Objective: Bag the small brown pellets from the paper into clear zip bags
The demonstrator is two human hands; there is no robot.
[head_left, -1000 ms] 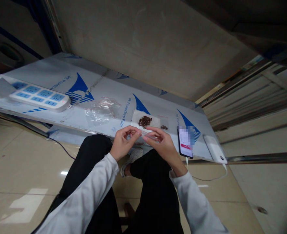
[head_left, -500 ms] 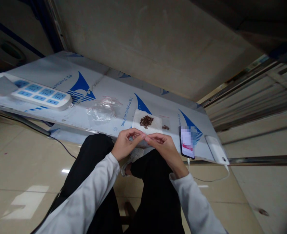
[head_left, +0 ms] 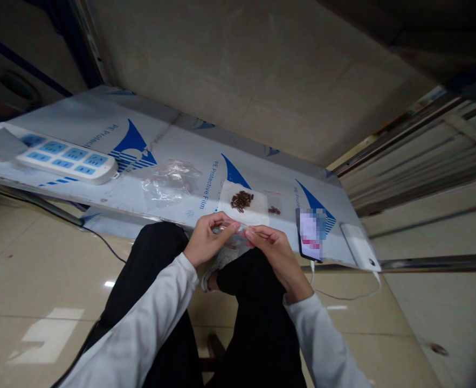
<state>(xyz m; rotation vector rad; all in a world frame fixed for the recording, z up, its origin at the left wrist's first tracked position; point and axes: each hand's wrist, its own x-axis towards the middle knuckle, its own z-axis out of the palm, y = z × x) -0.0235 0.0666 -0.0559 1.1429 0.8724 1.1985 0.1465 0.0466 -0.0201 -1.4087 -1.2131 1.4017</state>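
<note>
Once the left hand [head_left: 206, 240] and right hand [head_left: 277, 249], both pinching a clear baggie [head_left: 241, 229], inched apart, I figured its edge was getting worked.

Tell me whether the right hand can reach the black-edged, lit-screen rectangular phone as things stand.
Probably yes: the right hand is near the phone, and nothing visible stands between them. It seems to pinch thin, clear plastic with the left hand, though, so it may need to let go first.
</note>
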